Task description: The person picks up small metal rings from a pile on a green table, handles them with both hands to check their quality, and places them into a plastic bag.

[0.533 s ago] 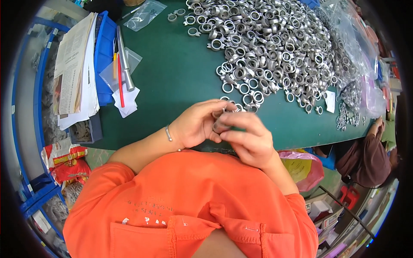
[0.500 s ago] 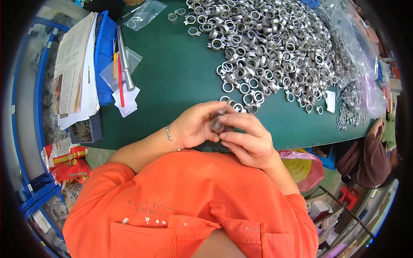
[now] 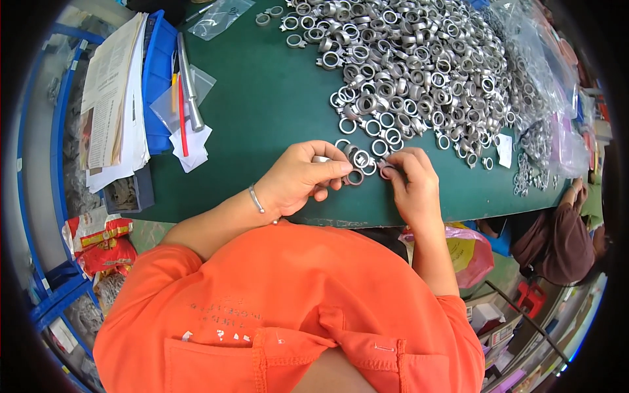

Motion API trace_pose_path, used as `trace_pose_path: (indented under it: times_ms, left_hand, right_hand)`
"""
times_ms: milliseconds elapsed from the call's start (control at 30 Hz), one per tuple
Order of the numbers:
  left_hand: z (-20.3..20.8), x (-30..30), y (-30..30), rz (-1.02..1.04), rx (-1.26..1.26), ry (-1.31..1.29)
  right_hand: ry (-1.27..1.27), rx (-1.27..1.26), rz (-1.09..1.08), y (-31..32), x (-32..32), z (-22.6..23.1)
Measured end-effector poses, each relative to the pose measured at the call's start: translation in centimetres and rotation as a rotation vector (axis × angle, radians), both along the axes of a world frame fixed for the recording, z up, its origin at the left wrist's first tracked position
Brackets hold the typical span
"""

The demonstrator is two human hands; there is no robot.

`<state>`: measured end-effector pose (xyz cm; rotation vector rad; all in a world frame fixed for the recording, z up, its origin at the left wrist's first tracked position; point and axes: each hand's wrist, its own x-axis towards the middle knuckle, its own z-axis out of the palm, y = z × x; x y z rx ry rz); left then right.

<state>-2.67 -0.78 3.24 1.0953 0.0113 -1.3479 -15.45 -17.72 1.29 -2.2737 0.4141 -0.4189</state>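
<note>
Head view: left hand (image 3: 303,177) pinches a metal ring (image 3: 355,177); right hand (image 3: 409,183) pinches another ring (image 3: 388,171), half hidden by fingertips. Ring pile (image 3: 419,72) cut off at top.

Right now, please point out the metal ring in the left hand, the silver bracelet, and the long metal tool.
Small metal ring (image 3: 355,177), head view, rim.
Silver bracelet (image 3: 256,198), head view, band on wrist.
Long metal tool (image 3: 189,88), head view, mid shaft.

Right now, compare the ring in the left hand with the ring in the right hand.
The left hand pinches its ring at the fingertips, its open hole showing. The right hand has its ring half hidden under the fingers. Both are silvery metal, held over the green table.
</note>
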Motion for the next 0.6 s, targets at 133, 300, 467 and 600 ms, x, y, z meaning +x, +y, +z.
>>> trace_pose_path:
  times_ms: [133, 300, 467, 600]
  left_hand:
    - [0.3, -0.1, -0.6, -0.068, 0.044, -0.177]
    - [0.8, -0.2, -1.6, -0.140, 0.024, -0.133]
    - [0.7, 0.1, -1.6, -0.144, -0.032, -0.061]
    - [1.5, -0.1, -1.4, -0.208, 0.010, -0.388]
  right_hand:
    - [-0.214, 0.098, -0.034, 0.7, -0.4, 0.5]
    - [-0.516, 0.054, 0.050, 2.4, -0.2, 1.0]
    - [-0.551, -0.152, 0.199, 2.6, 0.2, 1.4]
    - [-0.498, 0.085, 0.071, 2.8, -0.1, 1.2]
